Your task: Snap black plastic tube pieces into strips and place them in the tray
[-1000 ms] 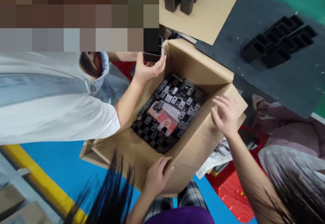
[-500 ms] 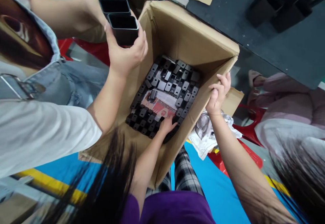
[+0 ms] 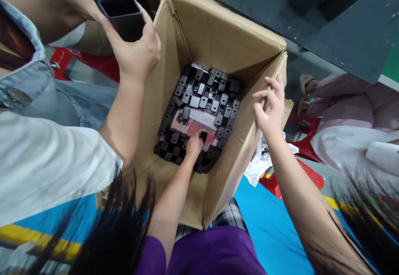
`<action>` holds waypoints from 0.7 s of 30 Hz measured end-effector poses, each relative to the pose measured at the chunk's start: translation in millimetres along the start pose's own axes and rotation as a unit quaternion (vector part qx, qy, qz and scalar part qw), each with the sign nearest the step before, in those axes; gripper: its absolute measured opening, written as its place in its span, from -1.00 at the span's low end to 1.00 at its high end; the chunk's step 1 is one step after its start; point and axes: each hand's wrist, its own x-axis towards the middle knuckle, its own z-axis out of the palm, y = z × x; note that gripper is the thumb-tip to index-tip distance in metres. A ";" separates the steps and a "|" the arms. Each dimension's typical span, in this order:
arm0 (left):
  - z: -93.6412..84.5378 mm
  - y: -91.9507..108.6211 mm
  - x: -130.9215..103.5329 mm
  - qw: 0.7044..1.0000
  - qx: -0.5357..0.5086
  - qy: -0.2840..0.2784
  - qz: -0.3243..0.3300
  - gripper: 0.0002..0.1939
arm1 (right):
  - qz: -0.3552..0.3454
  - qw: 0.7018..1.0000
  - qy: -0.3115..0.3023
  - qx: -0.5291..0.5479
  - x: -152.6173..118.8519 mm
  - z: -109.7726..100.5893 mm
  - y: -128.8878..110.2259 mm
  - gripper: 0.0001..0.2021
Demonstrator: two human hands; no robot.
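Note:
A deep cardboard box stands open before me. Down inside it, my left hand pinches a small black rectangular tube piece over the printed paper. Several like black tube pieces stand in rows round that printed sheet, and one grey-black piece lies loose on it. My right hand grips the box's right rim, fingers bent over the edge.
At the left, a co-worker's hands hold two larger black rectangular tubes beside the box. A dark table with black tubes is at upper right. Red stools and white crumpled cloth lie beyond the right rim.
My left hand has moved left and slightly up from the right-hand pieces, with a black tube piece now at its fingertips. The co-worker's tubes have shifted up and left in view.

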 end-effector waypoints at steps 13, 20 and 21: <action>78.3 80.0 31.2 0.994 -0.091 0.052 0.034 -0.19 | 0.019 0.994 0.078 0.068 -7.4 20.4 -1.1 -0.71; 78.3 56.4 43.3 0.993 -0.087 0.064 0.049 -0.26 | 0.075 0.990 0.058 0.108 -3.4 17.5 -8.5 -0.74; 76.3 53.0 43.5 0.993 -0.084 0.068 0.049 -0.29 | 0.077 0.989 0.058 0.111 -3.2 18.8 -8.5 -0.74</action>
